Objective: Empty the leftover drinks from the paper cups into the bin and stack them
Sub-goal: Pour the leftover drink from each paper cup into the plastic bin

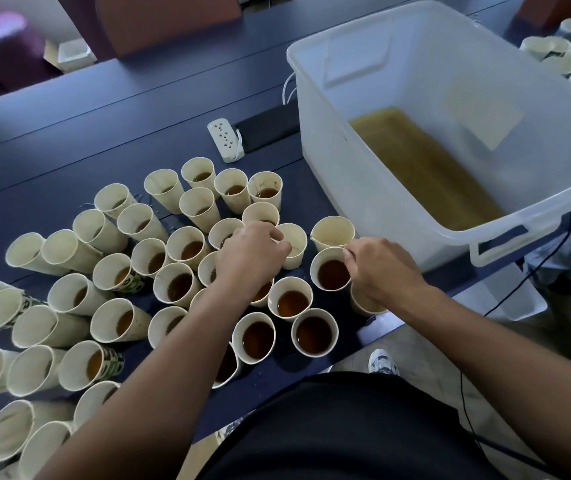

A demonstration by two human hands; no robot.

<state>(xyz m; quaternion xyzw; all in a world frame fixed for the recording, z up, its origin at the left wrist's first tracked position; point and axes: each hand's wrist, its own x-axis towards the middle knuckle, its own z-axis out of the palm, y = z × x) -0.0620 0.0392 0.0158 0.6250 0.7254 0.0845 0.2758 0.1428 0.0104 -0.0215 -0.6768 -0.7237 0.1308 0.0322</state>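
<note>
Left hand (252, 251) pinches empty cup (292, 244) rim; right hand (381, 268) pinches full cup (331, 269) rim. Bin (415, 202) beside, on bench (104, 133).

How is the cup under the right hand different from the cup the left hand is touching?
The cup at the right hand, call it the full cup, holds dark brown drink nearly to its rim. The pale cup at the left hand looks almost empty, with little or no liquid showing inside. Both are upright cream paper cups on the table.
</note>
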